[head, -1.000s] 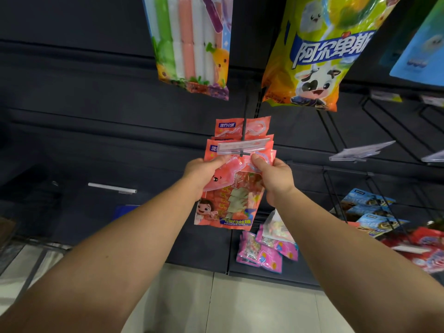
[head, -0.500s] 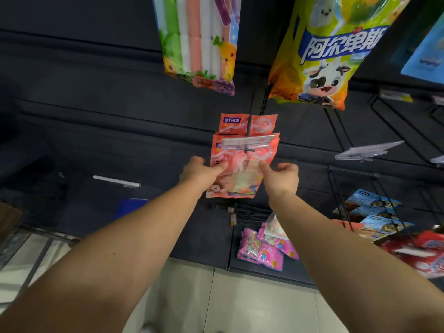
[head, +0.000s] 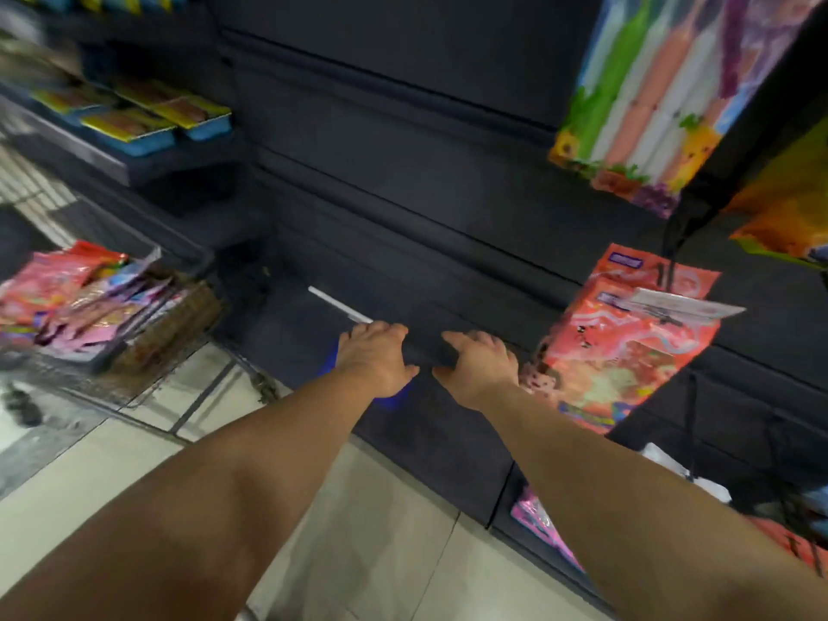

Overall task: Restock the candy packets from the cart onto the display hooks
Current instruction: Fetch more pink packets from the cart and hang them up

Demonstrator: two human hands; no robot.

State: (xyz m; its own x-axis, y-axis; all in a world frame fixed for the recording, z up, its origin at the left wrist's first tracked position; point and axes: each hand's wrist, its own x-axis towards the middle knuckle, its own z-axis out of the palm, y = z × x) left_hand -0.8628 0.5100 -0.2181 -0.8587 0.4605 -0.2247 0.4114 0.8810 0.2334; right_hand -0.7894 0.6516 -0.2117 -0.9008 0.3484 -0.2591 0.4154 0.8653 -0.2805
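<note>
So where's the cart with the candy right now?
The cart is at the far left of the head view, on the floor beside the dark shelving, left of both empty hands; pink and red packets are piled in it.

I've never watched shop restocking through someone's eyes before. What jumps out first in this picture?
Two bare arms stretch forward, the left hand and right hand open and empty in front of the dark display wall. Just right of them, red candy packets hang on a hook. At far left a wire cart holds a jumble of bright packets.
</note>
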